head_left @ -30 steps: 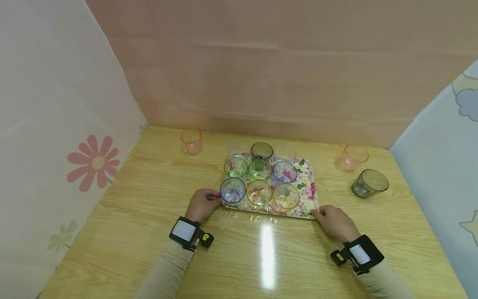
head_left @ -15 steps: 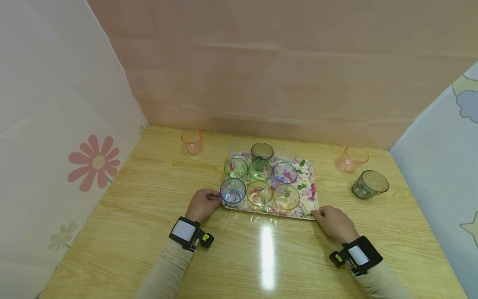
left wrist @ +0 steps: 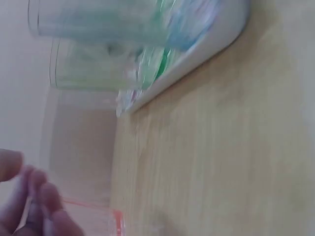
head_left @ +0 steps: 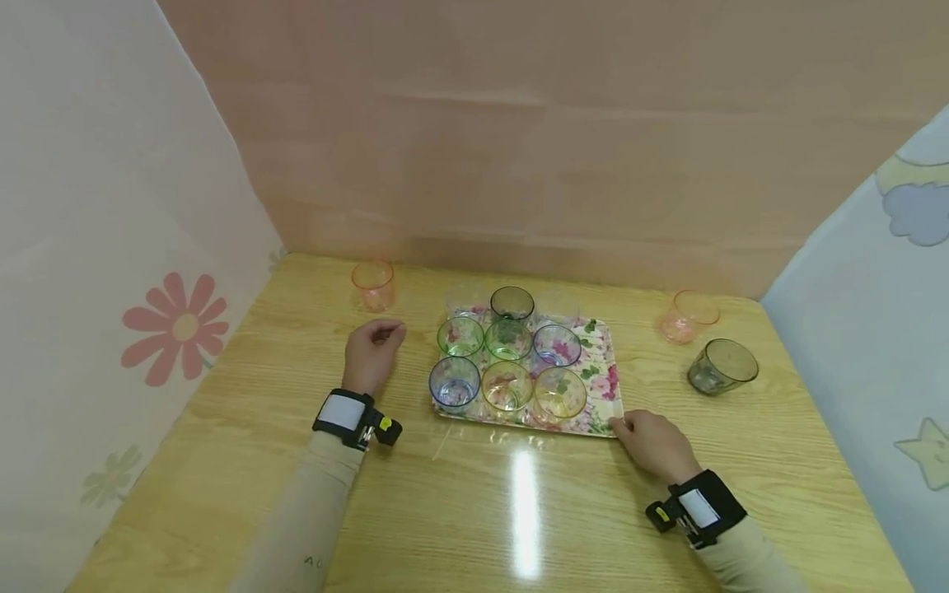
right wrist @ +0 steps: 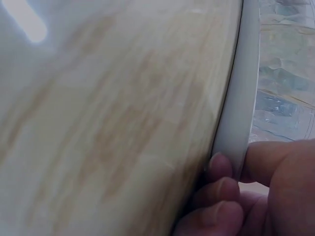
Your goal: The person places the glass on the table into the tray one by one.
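A flowered tray lies on the table, bearing several tumblers in rows. Among them are a blue tumbler, a yellow tumbler, a green tumbler and a dark grey tumbler. My right hand pinches the tray's near right corner; the right wrist view has the thumb on top of the white rim and fingers beneath. Off the tray's left side, my left hand holds nothing, its fingers loosely bent. Just beyond it stands a pink tumbler, partly behind the fingers in the left wrist view.
Right of the tray stand a second pink tumbler and a tilted-looking smoky brown tumbler. A wall of beige cloth closes off the table's far edge; printed cloths flank both sides.
My left hand has let go of the tray's left corner and moved away and to the left, toward the pink tumbler. The right hand keeps its grip on the tray's corner.
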`<state>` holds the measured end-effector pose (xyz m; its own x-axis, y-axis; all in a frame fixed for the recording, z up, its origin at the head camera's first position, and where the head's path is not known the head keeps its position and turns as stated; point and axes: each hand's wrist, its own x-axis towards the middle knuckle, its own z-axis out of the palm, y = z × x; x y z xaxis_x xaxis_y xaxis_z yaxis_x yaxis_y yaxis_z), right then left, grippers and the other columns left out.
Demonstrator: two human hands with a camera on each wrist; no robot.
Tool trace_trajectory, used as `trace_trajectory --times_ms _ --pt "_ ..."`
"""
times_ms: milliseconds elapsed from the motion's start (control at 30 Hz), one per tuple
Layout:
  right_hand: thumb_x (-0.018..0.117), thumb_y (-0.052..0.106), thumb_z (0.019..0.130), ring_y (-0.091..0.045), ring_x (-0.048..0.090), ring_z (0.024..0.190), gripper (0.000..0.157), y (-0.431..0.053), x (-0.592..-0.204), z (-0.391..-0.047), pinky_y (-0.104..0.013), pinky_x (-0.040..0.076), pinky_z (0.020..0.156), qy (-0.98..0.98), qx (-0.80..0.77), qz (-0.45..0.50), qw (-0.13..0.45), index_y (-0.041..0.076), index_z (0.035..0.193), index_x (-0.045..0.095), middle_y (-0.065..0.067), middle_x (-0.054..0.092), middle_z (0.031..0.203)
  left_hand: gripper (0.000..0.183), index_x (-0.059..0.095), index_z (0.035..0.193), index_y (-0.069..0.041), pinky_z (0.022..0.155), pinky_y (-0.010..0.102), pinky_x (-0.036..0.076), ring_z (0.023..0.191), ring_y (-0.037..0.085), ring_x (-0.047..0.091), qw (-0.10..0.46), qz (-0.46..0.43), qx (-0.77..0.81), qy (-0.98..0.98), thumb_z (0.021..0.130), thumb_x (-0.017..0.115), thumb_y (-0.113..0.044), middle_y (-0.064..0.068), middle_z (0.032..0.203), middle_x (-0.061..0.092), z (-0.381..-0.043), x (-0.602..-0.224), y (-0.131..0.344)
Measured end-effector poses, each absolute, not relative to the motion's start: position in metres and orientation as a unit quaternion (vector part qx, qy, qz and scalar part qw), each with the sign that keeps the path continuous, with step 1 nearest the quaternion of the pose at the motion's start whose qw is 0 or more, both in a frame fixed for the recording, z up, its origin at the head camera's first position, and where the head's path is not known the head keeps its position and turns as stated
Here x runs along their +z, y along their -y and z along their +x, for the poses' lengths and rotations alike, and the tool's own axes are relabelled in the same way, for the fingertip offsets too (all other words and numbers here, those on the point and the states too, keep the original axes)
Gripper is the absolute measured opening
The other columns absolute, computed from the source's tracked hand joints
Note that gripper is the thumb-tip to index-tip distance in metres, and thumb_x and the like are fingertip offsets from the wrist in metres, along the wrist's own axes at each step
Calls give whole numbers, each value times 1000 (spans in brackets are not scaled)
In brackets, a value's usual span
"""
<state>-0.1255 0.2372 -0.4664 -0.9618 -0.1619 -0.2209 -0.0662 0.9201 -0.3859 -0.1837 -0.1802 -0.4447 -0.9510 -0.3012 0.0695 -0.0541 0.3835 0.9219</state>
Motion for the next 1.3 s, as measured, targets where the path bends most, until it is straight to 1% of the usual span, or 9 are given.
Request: trace_trajectory --times_ms 133,267,433,567,667,800,967,1100,1300 --pt "48 32 97 -16 37 49 41 -236 -469 -125 -28 28 48 -973 -188 -54 126 12 62 45 0 35 54 33 65 112 3 77 31 46 87 27 59 193 97 -563 798 88 67 -20 19 103 63 -203 -438 186" --pt "48 33 97 -15 38 50 41 -234 -471 -125 -28 28 49 -973 -184 -54 131 13 62 45 0 35 55 47 58 121 3 80 33 42 93 31 52 247 109 -566 779 82 73 -20 22 111 53 -219 -436 195" --pt "49 32 97 -15 37 49 41 -232 -471 -123 -28 27 48 -973 -185 -51 129 13 61 45 1 35 55 67 46 133 -4 91 38 37 112 31 40 262 146 -546 782 78 76 -26 17 128 40 -237 -440 206" --pt "50 32 96 -15 37 49 42 -232 -469 -121 -28 27 48 -974 -185 -46 121 12 60 45 1 35 54 86 35 143 -8 104 36 30 129 27 30 266 168 -534 784 74 78 -35 14 141 29 -254 -449 212" --pt "50 32 97 -14 36 49 42 -232 -470 -121 -28 27 48 -974 -186 -48 117 12 60 44 1 35 54 104 22 151 -10 111 30 22 139 22 22 257 175 -535 785 70 79 -41 12 151 21 -263 -456 215" --pt "50 31 97 -14 36 48 42 -231 -472 -122 -28 26 48 -974 -188 -52 114 12 60 44 1 35 54 122 0 156 -14 113 29 15 144 17 7 208 186 -558 782 68 79 -46 8 160 4 -266 -463 219" --pt "50 32 97 -14 36 48 42 -231 -472 -123 -27 26 48 -975 -188 -50 109 12 60 44 1 35 53 129 -19 152 -16 115 31 7 144 17 -5 136 194 -580 779 72 77 -45 6 160 -13 -266 -468 223" --pt "50 32 96 -14 35 47 42 -232 -470 -122 -27 26 48 -975 -189 -43 108 12 59 44 1 35 53 124 -18 153 -13 115 29 8 144 16 -2 101 176 -593 779 76 77 -35 7 161 -10 -270 -471 225" --pt "50 32 96 -14 36 49 42 -232 -471 -124 -28 26 48 -976 -187 -39 102 13 59 45 1 36 54 104 5 154 -3 113 29 17 142 21 18 122 161 -586 784 80 75 -23 16 158 17 -276 -471 224"
